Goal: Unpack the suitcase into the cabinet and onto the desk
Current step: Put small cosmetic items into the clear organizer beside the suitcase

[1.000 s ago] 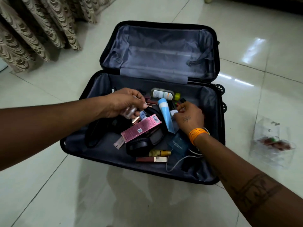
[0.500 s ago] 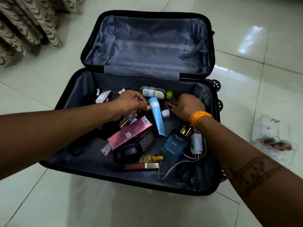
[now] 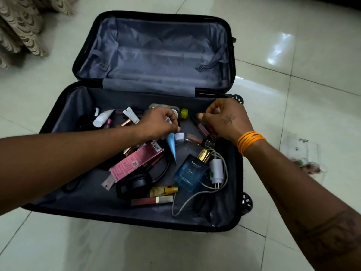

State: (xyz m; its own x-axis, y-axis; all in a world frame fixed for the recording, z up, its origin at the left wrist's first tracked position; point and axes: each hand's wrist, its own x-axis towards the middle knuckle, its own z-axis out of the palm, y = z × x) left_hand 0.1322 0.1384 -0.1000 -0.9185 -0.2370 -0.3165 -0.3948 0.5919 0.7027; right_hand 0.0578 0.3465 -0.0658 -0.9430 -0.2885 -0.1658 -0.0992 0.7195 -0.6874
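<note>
Black suitcase [image 3: 64, 106] lying open on floor, grey-lined, near half strewn with cosmetics

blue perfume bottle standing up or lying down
Lying down: the perfume bottle rests flat on the suitcase lining, label up, gold cap pointing toward the lid.

Single head-worn wide-angle view, looking forward and steeply down.

Camera sits above and just behind the near edge of the open suitcase [image 3: 64, 118], which lies on the tiled floor [image 3: 322, 85] and fills the middle of the frame; its lid is at the far side, its wheels toward frame right. Close range: both forearms enter from the bottom corners, left hand [image 3: 158, 124] and right hand [image 3: 226, 120] meet near centre over the far part of the contents. Wide lens bends the tile lines at the edges. Curtain [image 3: 21, 26] clips the top-left corner, a clear plastic bag [image 3: 304, 153] sits at the right edge. No second view, so no shared area.
</note>
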